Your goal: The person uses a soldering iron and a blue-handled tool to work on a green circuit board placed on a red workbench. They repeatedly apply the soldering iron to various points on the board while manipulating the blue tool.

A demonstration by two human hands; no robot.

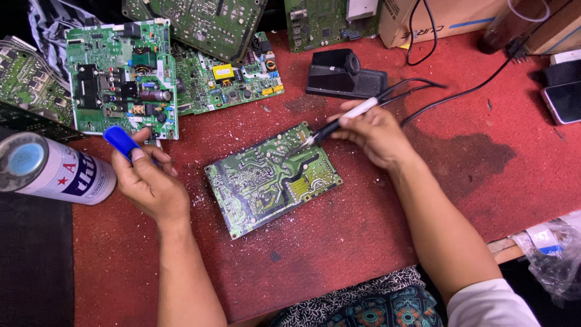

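Green circuit board [272,180] lies tilted between my hands on the red mat [363,242], right hand [374,134] gripping the soldering iron [342,123] at its upper-right edge, left hand [148,181] clutching a blue tool [121,141].

Phone [564,100] cut by frame edge

Bare red mat [363,242] lies open below and right of the central circuit board [272,178]; more boards [121,79], a spray can [54,169] and a black stand [345,75] crowd its upper and left sides.
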